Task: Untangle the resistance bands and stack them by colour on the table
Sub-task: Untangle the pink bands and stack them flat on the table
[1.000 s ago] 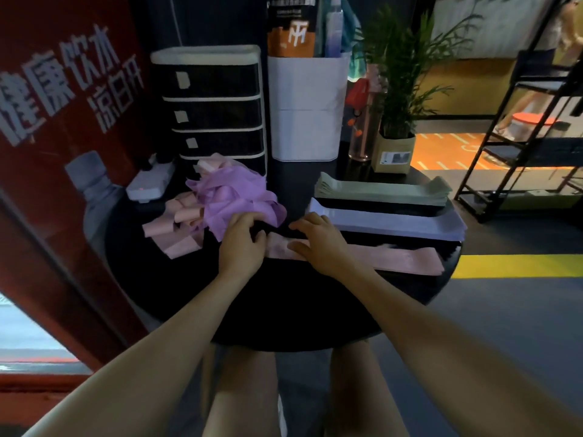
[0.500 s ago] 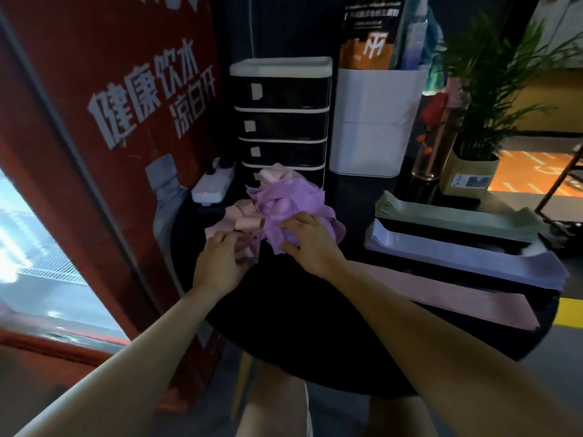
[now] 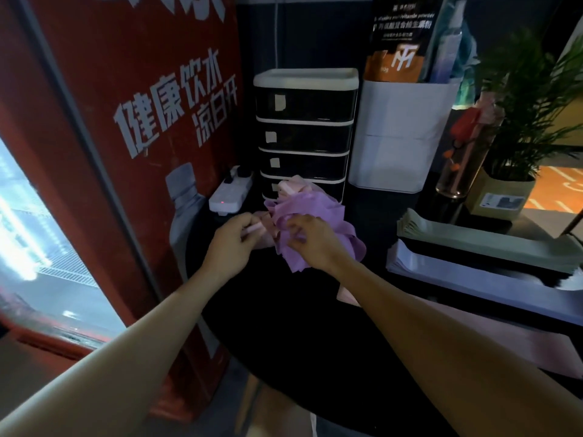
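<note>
We see the tangle of bands (image 3: 310,222) at frame centre, on the back of the round black tabletop (image 3: 284,326), just in front of the black drawer unit (image 3: 304,127); it's mostly purple, w/ pink loops showing at its top & left side. Left hand (image 3: 232,244), centre-left of frame, has fingers curled and pinches a pink band end (image 3: 252,230) sticking out of the tangle's left side. Right hand (image 3: 310,242) sits on the front of the tangle, fingers curled into the purple strips, gripping them. At right of frame, sorted stacks lie flat on the tabletop: green stack (image 3: 485,239) furthest back, pale lavender stack (image 3: 473,279) just in front of it, and a pink band (image 3: 492,339) nearest us, partly hidden under the right forearm. Behind: white power strip (image 3: 230,192) w/ a red light left of the drawers, white bin (image 3: 400,134) top centre-right, a tall bottle (image 3: 463,159) and a potted plant (image 3: 520,121) at upper right. Red sign (image 3: 142,121) w/ white characters fills upper left.
</note>
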`<state>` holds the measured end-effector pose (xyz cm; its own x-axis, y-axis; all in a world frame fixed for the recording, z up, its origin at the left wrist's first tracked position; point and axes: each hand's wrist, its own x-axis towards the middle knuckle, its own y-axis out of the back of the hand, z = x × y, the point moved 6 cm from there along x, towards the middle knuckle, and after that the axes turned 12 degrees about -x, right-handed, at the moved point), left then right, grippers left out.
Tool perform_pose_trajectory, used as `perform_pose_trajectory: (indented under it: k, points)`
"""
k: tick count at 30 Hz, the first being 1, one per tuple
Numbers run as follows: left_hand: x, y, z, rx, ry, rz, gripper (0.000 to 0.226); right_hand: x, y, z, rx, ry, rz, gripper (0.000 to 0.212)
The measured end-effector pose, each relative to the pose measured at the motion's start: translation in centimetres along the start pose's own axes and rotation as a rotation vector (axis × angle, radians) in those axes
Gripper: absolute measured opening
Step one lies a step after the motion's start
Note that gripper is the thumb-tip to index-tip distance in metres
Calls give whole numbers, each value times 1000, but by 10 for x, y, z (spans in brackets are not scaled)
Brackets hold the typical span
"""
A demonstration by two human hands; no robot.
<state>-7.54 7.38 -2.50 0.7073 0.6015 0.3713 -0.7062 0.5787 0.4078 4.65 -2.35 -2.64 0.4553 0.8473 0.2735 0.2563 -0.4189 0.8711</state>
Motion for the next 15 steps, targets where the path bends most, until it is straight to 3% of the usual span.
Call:
perform_pose_trajectory:
  k: [3,9,15]
  points:
    - [20,7,26,-37,-71,-11,19,11,8,-5,174,-20,-23,24]
    - [56,23,66,-82,-186,18,7,37,41,-19,223,-1,112,24]
    - [76,38,95,-204,-217,76,10,58,63,-30,410,-29,92,29]
